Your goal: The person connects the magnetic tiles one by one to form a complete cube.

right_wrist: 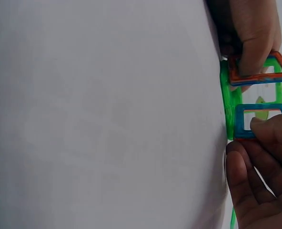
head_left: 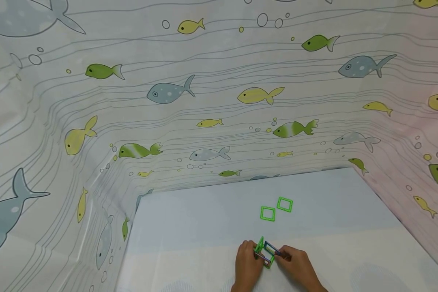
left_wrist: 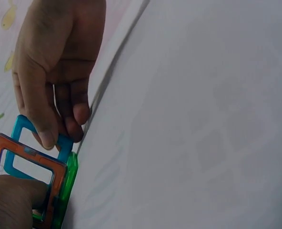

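Several square magnetic tiles with hollow centres are joined between the two hands, low in the head view. A green tile (right_wrist: 230,109) lies flat as the base, and another green tile (head_left: 260,245) stands upright on it. My left hand (head_left: 247,260) holds an orange tile (left_wrist: 60,179) upright at one side of the base, its thumb overlapping the opening. Opposite, my right hand (head_left: 295,263) pinches a blue tile (right_wrist: 239,121) between thumb and fingers, at the base's other edge. Whether the blue tile's lower edge touches the base is unclear.
Two loose green square tiles (head_left: 268,219) (head_left: 284,210) lie flat beyond the hands. The white and pale-blue table top (head_left: 190,227) is bordered by fish-printed wall covering (head_left: 219,138) at the back and both sides.
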Demonstrator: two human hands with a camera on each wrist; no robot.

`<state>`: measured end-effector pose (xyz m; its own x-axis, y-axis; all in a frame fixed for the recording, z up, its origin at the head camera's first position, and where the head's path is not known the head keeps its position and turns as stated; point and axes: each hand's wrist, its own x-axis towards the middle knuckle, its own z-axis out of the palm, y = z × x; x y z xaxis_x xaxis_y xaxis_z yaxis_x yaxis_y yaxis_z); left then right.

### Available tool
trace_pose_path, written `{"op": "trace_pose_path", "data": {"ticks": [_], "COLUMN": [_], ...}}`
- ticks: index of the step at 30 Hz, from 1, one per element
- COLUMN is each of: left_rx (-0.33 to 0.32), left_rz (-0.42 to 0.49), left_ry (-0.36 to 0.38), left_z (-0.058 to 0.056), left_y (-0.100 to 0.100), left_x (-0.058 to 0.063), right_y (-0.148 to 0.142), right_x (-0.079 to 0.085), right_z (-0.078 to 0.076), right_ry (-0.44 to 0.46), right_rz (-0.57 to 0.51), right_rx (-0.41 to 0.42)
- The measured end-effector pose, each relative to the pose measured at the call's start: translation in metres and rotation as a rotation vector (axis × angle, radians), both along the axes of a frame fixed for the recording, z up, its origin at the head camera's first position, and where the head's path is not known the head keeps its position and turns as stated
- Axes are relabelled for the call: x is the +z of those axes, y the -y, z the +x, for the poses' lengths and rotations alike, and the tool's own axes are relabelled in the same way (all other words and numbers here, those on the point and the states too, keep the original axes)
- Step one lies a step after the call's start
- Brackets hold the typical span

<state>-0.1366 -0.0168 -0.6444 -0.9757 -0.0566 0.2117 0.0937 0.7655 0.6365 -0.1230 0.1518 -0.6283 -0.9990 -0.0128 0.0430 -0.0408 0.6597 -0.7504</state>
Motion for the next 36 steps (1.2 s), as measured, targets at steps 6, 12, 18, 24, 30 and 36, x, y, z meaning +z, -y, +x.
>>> {"op": "trace_pose_path", "data": {"ticks": [6, 12, 18, 24, 30, 36], "left_rx": [-0.001, 0.003, -0.004, -0.008, -0.005, -0.012], "left_rz": [0.017, -0.002, -0.001, -0.006, -0.039, -0.035], "left_ry": [0.030, 0.012, 0.003, -0.004, -0.065, -0.054], "left_z": [0.001, 0.002, 0.002, 0.002, 0.005, 0.005], "left_y": [0.000, -0.001, -0.001, -0.001, 0.000, 0.001], "left_x": [0.002, 0.000, 0.000, -0.002, -0.003, -0.002], "right_y": [0.000, 0.001, 0.003, 0.002, 0.001, 0.006], "right_x": [-0.002, 0.001, 0.004, 0.004, 0.000, 0.002], "right_z": [0.000, -0.001, -0.004, -0.006, -0.009, -0.017], "right_ry": [-0.016, -0.026, -0.045, -0.064, -0.208, -0.186], "right_rz": [-0.003, -0.008, 0.003, 0.018, 0.044, 0.121], "right_rx": [0.003, 0.019, 0.016, 0.031, 0.128, 0.178]}}
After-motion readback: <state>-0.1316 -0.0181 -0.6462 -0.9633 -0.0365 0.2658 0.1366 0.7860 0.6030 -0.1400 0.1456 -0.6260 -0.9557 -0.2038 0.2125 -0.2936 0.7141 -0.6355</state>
